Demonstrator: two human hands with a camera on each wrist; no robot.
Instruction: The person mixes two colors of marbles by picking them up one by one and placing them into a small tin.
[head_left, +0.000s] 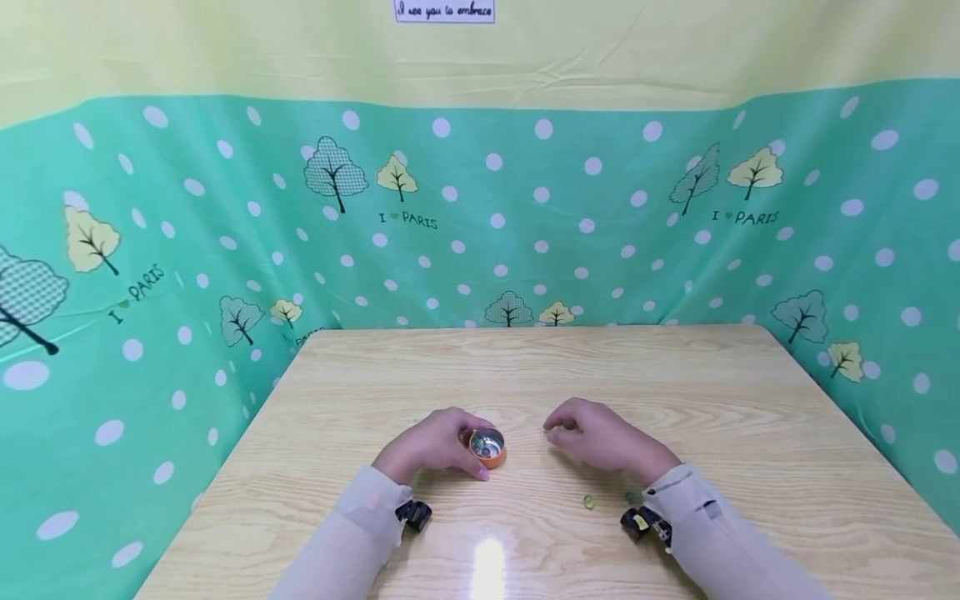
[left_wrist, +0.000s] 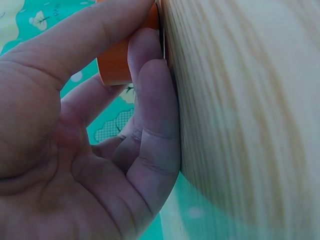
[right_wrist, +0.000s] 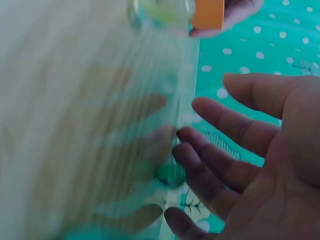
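Observation:
A small orange cup (head_left: 488,450) with a shiny metal inside stands on the wooden table. Several glass marbles show at its bottom. My left hand (head_left: 438,443) holds it from the left side, thumb and fingers curved about its wall; the orange wall (left_wrist: 114,62) also shows in the left wrist view. Over the table to the right of the cup is my right hand (head_left: 600,433), fingers loosely bent and nothing gripped. In the right wrist view a green marble (right_wrist: 171,175) lies right by its fingertips, and a larger-looking clear greenish marble (right_wrist: 162,12) appears blurred near the top.
Nearer to me, a yellow-green marble (head_left: 588,502) rests on the table (head_left: 525,367). Another green marble (head_left: 630,497) sits beside the right wrist's camera (head_left: 635,523). A green polka-dot curtain (head_left: 540,208) with tree prints hangs behind the table and at both sides.

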